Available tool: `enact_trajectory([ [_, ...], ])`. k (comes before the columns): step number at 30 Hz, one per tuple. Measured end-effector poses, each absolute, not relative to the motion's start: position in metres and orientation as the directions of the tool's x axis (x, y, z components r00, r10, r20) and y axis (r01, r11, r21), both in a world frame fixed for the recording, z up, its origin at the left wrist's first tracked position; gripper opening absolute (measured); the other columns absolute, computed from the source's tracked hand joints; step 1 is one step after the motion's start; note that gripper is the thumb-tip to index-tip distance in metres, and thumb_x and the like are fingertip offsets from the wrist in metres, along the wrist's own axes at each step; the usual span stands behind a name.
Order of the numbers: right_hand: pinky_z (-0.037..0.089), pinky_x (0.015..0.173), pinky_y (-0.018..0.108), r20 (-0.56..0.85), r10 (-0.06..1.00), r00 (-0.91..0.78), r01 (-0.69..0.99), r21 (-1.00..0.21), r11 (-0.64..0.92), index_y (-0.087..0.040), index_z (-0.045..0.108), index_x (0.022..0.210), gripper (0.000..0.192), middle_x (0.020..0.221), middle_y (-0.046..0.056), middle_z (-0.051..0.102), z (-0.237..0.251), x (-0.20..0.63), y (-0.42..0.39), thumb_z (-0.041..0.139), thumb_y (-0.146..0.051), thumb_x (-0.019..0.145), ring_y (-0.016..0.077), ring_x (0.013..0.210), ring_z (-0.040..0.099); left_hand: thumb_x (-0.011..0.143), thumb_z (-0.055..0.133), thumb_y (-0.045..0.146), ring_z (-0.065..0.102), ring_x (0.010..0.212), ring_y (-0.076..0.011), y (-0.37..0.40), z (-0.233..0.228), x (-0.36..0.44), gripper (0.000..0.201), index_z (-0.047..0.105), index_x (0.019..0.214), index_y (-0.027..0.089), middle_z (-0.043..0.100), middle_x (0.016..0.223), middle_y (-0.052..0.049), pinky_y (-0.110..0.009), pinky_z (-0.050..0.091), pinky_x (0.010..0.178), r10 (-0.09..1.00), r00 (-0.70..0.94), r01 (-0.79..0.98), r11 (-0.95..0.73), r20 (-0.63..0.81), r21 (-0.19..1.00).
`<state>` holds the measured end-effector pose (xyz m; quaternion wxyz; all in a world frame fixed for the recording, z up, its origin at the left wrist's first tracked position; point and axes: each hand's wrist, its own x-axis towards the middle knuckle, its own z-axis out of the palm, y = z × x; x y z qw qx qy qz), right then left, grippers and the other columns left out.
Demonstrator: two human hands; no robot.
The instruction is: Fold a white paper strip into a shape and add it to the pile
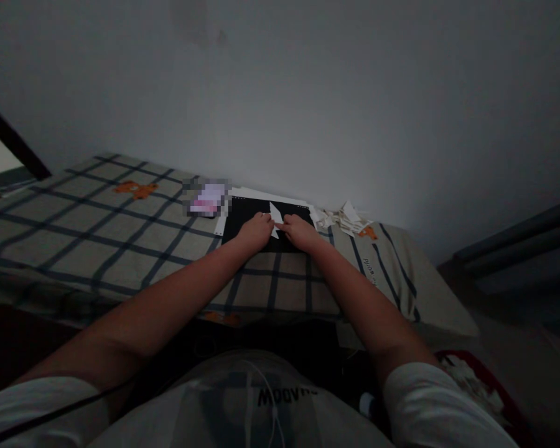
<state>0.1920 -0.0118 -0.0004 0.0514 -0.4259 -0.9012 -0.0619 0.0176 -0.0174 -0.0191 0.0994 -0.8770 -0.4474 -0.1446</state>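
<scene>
A small piece of white paper [275, 212] with pointed corners lies over a black sheet or board [242, 210]. Both my hands meet at this paper. My left hand [257, 229] has its fingers curled at the paper's left edge, closed on it. From the right, my right hand [298, 231] presses in with its thumb and fingertips close together on the paper. Part of the white piece is hidden by my fingers. White sheets [249, 192] show from under the black one along its back and left edges.
A pile of folded white paper pieces [348, 218] lies to the right of the black sheet. At its left is a phone-like device [209, 198] with a blurred screen. A checked cloth [135, 239] covers the table. Behind stands a plain wall [280, 93]. A red container [483, 379] sits at lower right.
</scene>
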Motion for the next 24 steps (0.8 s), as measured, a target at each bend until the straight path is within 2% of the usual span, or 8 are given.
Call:
enact_trajectory([
  [4,0.035,0.078,0.03,0.164,0.732,-0.661,0.749,0.097,0.655,-0.019,0.058,0.115,0.034,0.095,0.009,0.054,-0.001,0.192,-0.005,0.039,-0.017,0.086,0.0198,0.087,0.045,0.088,0.034,0.025,0.046,0.096,-0.0238,-0.018,-0.019,0.015,0.033,0.059,0.105,0.01,0.056,0.102,-0.013,-0.033,0.038,0.08,0.747,0.572,0.799,-0.602,0.34,-0.021],
  [8,0.035,0.082,0.031,0.168,0.708,-0.686,0.726,0.093,0.681,-0.013,0.061,0.109,0.033,0.097,0.011,0.055,-0.002,0.198,-0.007,0.041,-0.015,0.084,0.02,0.091,0.046,0.089,0.032,0.034,0.046,0.099,-0.0242,-0.02,-0.02,0.013,0.041,0.055,0.113,0.01,0.056,0.106,-0.013,-0.034,0.036,0.084,0.734,0.581,0.792,-0.609,0.35,-0.037],
  [16,0.035,0.093,0.035,0.223,0.681,-0.697,0.694,-0.027,0.72,-0.011,0.057,0.116,0.039,0.111,0.013,0.055,-0.008,0.212,-0.019,0.044,-0.013,0.079,0.0211,0.105,0.046,0.089,0.029,0.043,0.04,0.115,-0.0256,-0.034,-0.027,0.013,0.053,0.041,0.129,0.01,0.046,0.129,-0.014,-0.036,0.028,0.096,0.746,0.547,0.81,-0.587,0.379,-0.015],
  [24,0.036,0.096,0.036,0.318,0.714,-0.623,0.739,-0.06,0.671,-0.012,0.052,0.121,0.044,0.121,0.013,0.05,-0.023,0.211,-0.023,0.042,-0.012,0.078,0.0209,0.111,0.043,0.087,0.036,0.036,0.036,0.123,-0.0261,-0.041,-0.023,0.015,0.045,0.051,0.121,0.009,0.046,0.129,-0.016,-0.039,0.023,0.102,0.707,0.54,0.8,-0.599,0.456,-0.018],
])
